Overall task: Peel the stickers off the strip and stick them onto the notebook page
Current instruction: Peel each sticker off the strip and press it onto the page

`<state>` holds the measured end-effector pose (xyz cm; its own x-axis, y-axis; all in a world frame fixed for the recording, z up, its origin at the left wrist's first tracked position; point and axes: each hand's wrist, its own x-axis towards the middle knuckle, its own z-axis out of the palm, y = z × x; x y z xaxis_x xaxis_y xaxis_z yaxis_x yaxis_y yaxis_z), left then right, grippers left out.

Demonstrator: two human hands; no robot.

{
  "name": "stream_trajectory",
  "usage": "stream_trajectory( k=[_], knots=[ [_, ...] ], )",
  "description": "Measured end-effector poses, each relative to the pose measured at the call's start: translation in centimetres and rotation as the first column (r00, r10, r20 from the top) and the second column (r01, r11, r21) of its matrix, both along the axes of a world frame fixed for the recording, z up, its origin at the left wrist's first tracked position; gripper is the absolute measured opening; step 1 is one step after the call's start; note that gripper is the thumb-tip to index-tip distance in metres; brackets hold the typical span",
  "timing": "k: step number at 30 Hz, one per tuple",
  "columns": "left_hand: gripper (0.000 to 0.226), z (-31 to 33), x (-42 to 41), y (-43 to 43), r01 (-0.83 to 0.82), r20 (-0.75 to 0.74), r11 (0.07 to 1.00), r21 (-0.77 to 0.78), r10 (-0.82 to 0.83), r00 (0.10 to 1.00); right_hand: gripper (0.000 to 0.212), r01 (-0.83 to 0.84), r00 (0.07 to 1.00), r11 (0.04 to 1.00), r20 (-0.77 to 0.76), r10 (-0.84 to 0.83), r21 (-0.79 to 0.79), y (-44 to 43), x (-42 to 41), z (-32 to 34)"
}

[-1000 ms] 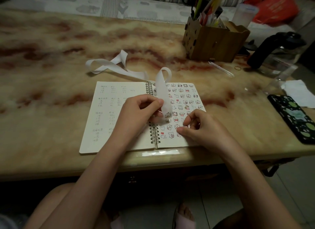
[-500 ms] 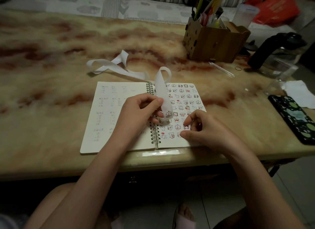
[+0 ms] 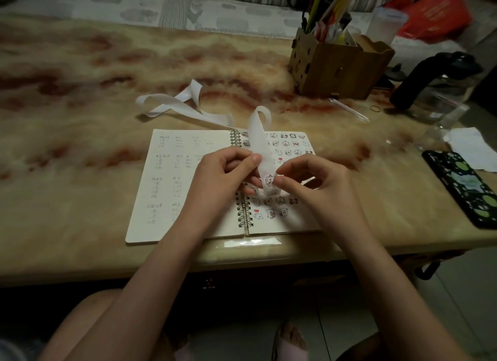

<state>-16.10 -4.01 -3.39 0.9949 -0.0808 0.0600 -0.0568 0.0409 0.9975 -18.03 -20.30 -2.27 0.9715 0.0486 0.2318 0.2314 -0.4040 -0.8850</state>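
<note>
A spiral notebook (image 3: 172,188) lies open near the table's front edge; its right page carries several small cartoon stickers. The white sticker strip (image 3: 259,140) loops up from the table behind the notebook and hangs down over the spiral. My left hand (image 3: 223,180) pinches the strip's lower part between thumb and fingers. My right hand (image 3: 314,188) has its thumb and forefinger tip at a cartoon sticker (image 3: 269,179) near the strip's end. Whether the sticker has lifted off the strip is unclear.
A wooden pen holder (image 3: 341,65) stands at the back right, with a clear pen (image 3: 348,109) and a rubber band (image 3: 375,108) in front of it. A black-handled glass kettle (image 3: 435,84), white paper (image 3: 473,148) and a patterned phone (image 3: 468,186) lie at the right.
My right hand has lifted off the right page and moved up-left to the strip's end. My left hand still holds the strip, slightly raised.
</note>
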Motion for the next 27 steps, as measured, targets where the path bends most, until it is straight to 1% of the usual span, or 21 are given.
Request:
stream_trajectory(
  k=[4,7,8,12,13,19,27],
  knots=[
    [0.013,0.11,-0.05,-0.03,0.005,-0.008,1.0,-0.007,-0.005,1.0,0.008,0.003,1.0,1.0,0.024,-0.004,0.01,-0.1,0.03,0.01],
    [0.025,0.25,-0.06,-0.18,0.036,-0.018,0.999,0.001,-0.036,0.999,0.009,0.023,0.999,1.0,0.041,-0.023,0.006,-0.18,0.11,-0.03],
    [0.026,0.27,-0.08,-0.22,0.052,-0.016,0.999,0.007,-0.052,0.999,0.009,0.031,0.998,0.999,0.047,-0.031,0.005,-0.2,0.15,-0.03],
    [0.008,0.15,-0.17,-0.2,0.089,0.0,0.995,0.043,-0.089,0.996,0.008,0.038,0.997,0.999,0.066,-0.038,0.009,-0.37,0.17,0.05],
    [0.007,0.12,-0.18,-0.17,0.09,0.004,0.995,0.048,-0.09,0.996,0.008,0.034,0.997,0.999,0.069,-0.035,0.008,-0.38,0.15,0.05],
    [0.007,0.22,-0.24,-0.13,0.09,0.014,0.994,0.06,-0.091,0.996,0.007,0.02,0.997,1.0,0.081,-0.02,0.001,-0.26,0.23,-0.07],
    [0.007,0.25,-0.26,-0.1,0.096,0.021,0.993,0.067,-0.097,0.995,0.005,0.001,0.998,0.999,0.069,-0.004,0.045,-0.24,0.36,-0.19]
  ],
)
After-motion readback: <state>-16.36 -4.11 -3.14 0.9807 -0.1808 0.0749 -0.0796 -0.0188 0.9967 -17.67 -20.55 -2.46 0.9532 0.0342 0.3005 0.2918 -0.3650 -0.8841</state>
